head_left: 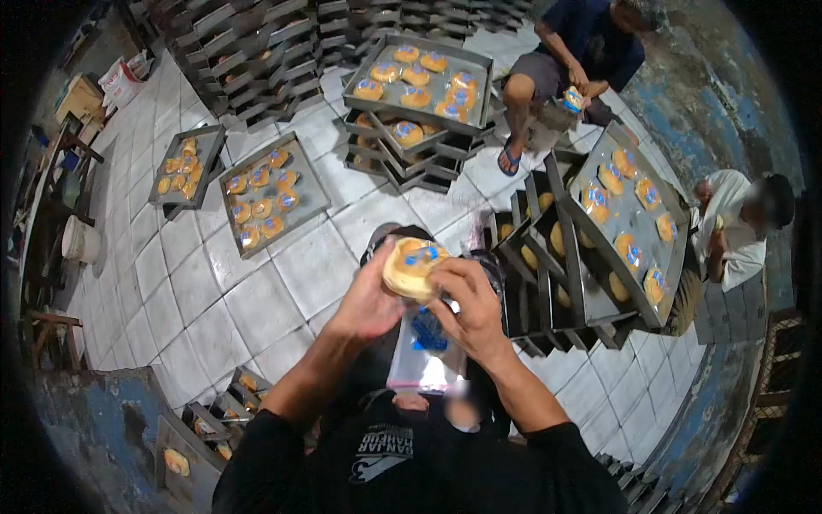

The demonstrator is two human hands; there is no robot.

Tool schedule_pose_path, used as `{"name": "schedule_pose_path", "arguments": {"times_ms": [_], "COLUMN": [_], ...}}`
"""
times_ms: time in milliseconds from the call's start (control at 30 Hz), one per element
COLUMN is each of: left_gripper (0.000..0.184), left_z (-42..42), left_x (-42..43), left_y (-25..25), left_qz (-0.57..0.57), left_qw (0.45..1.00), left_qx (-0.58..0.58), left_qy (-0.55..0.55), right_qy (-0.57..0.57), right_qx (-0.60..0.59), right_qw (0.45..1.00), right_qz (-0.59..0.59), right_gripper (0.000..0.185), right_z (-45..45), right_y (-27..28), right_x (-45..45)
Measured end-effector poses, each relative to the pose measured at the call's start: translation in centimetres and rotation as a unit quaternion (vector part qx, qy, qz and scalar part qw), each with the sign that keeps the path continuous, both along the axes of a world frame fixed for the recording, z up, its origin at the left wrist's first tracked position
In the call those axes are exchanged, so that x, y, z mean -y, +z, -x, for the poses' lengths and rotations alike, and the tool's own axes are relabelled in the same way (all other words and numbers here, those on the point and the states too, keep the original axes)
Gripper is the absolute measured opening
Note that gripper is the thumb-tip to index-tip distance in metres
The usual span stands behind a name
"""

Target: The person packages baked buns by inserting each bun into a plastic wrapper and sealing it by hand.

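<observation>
A round golden bun (408, 272) in a clear wrapper with blue print is held up in front of my chest. My left hand (370, 295) cups it from the left side, its fingers behind the bun. The thumb and fingers of my right hand (468, 307) pinch its right edge. Below the hands, a stack of clear plastic bags (428, 364) with blue print lies on my lap.
Stacked metal trays of wrapped buns stand ahead (417, 86) and at the right (629, 227). Two single-level trays (274, 195) (187, 167) lie left on the tiled floor. One person (591, 43) sits ahead, another (736, 223) at far right. A white bucket (80, 239) stands left.
</observation>
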State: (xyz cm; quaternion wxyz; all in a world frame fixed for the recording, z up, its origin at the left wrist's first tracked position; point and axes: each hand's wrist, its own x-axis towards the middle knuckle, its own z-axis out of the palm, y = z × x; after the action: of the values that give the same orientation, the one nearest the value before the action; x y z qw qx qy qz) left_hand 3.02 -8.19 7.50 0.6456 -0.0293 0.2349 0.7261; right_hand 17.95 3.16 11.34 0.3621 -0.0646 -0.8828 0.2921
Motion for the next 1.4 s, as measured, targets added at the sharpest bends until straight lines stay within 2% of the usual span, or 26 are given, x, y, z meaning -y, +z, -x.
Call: {"name": "schedule_pose_path", "arguments": {"times_ms": [33, 100, 167, 233, 333, 433, 467, 500, 533, 567, 667, 700, 767, 800, 867, 900, 967, 1033, 1067, 1100, 1133, 1167, 1200, 1267, 1300, 1400], "left_gripper": [0.055, 0.052, 0.053, 0.047, 0.039, 0.031, 0.030, 0.029, 0.029, 0.030, 0.031, 0.031, 0.031, 0.029, 0.027, 0.026, 0.024, 0.023, 0.013, 0.014, 0.027, 0.042, 0.049, 0.064, 0.082, 0.089], "left_z": [-0.1, 1.2, 2.0, 1.2, 1.8, 1.1, 1.6, 2.2, 3.2, 4.0, 1.8, 1.4, 1.1, 0.8, 1.7, 1.8, 1.1, -0.1, -0.8, -1.5, -2.0, -2.4, -3.1, -5.1, -6.2, -9.5], "left_x": [0.2, -1.7, -1.6, -2.6, -3.2, -3.3, -3.5, -3.4, -3.4, -3.1, 0.9, 2.1, 4.3, 4.4, 3.6, 2.9, 0.8, -1.4, -2.3, -3.3, -4.0, -4.4, -4.6, -3.8, -3.3, -2.0], "left_y": [-0.6, -2.1, -2.4, -3.0, -4.8, -2.8, -1.6, -0.6, -1.5, -1.9, -2.3, -4.8, -11.2, -11.5, -9.0, -7.4, -5.6, -4.6, -4.1, -3.5, -1.9, 0.2, 2.3, 7.2, 10.0, 17.2], "left_qz": [0.048, 0.111, 0.002, 0.046, 0.087, 0.113, 0.154, 0.181, 0.184, 0.184, 0.153, 0.153, 0.161, 0.165, 0.163, 0.156, 0.059, -0.010, -0.008, 0.011, 0.023, 0.036, -0.013, -0.104, -0.165, -0.274], "left_qw": [0.991, 0.912, 0.957, 0.890, 0.786, 0.815, 0.768, 0.803, 0.729, 0.644, 0.665, 0.700, 0.761, 0.815, 0.853, 0.872, 0.869, 0.845, 0.869, 0.860, 0.850, 0.837, 0.860, 0.893, 0.895, 0.894], "left_qx": [-0.111, -0.338, -0.280, -0.435, -0.577, -0.524, -0.575, -0.528, -0.606, -0.675, -0.670, -0.653, -0.608, -0.537, -0.481, -0.454, -0.477, -0.527, -0.486, -0.498, -0.516, -0.534, -0.504, -0.436, -0.414, -0.290], "left_qy": [0.065, 0.202, 0.073, 0.128, 0.207, 0.218, 0.236, 0.209, 0.259, 0.308, 0.291, 0.247, 0.155, 0.144, 0.118, 0.100, 0.118, 0.092, 0.087, 0.107, 0.107, 0.110, 0.082, 0.034, -0.032, -0.202], "right_qy": [0.012, -0.032, -0.095, -0.118, -0.041, -0.043, -0.062, -0.082, -0.055, -0.047, -0.033, -0.017, -0.053, -0.052, -0.066, -0.094, -0.047, -0.048, -0.054, -0.162, -0.237, -0.295, -0.328, -0.429, -0.482, -0.494], "right_qx": [0.001, 0.083, 0.161, 0.134, 0.094, 0.069, 0.081, 0.089, 0.064, 0.104, 0.141, 0.147, 0.256, 0.227, 0.133, 0.113, 0.001, -0.006, -0.006, 0.020, 0.013, -0.007, -0.030, 0.028, 0.102, 0.079], "right_qw": [1.000, 0.988, 0.951, 0.941, 0.984, 0.990, 0.976, 0.956, 0.905, 0.904, 0.903, 0.905, 0.773, 0.771, 0.782, 0.769, 0.703, 0.760, 0.785, 0.900, 0.925, 0.947, 0.944, 0.902, 0.867, 0.866], "right_qz": [-0.018, 0.129, 0.248, 0.288, 0.145, 0.114, 0.191, 0.269, 0.418, 0.413, 0.404, 0.398, 0.578, 0.592, 0.605, 0.622, 0.710, 0.648, 0.617, 0.404, 0.295, 0.125, 0.011, 0.025, -0.076, -0.028], "right_gripper": [0.029, 0.023, 0.021, 0.018, 0.020, 0.025, 0.030, 0.034, 0.042, 0.043, 0.042, 0.041, 0.040, 0.038, 0.028, 0.025, 0.043, 0.050, 0.054, 0.055, 0.052, 0.047, 0.046, 0.055, 0.059, 0.059], "right_z": [-0.1, 0.9, 1.8, 2.3, 2.3, 2.7, 3.2, 3.8, 4.0, 3.3, 0.3, -1.0, -2.7, -3.3, -3.8, -3.4, -3.3, -4.8, -5.8, -7.7, -8.9, -11.5, -13.9, -17.5, -19.0, -20.9], "right_y": [0.7, -0.7, -2.8, -3.7, -1.7, -0.4, -1.7, -3.5, -4.8, -2.3, -4.9, -7.2, -8.4, -9.9, -12.3, -9.6, -6.5, -5.1, -4.8, -6.0, -2.7, -3.1, -2.9, -1.8, -2.1, -4.9], "right_x": [0.6, -1.1, -3.3, -4.3, -3.5, -2.8, -4.1, -6.3, -7.9, -7.9, -5.2, -4.4, -1.3, 0.1, 1.7, 2.1, 2.3, 0.9, 0.2, -1.6, -2.4, -4.7, -6.9, -8.4, -8.9, -7.9]}}
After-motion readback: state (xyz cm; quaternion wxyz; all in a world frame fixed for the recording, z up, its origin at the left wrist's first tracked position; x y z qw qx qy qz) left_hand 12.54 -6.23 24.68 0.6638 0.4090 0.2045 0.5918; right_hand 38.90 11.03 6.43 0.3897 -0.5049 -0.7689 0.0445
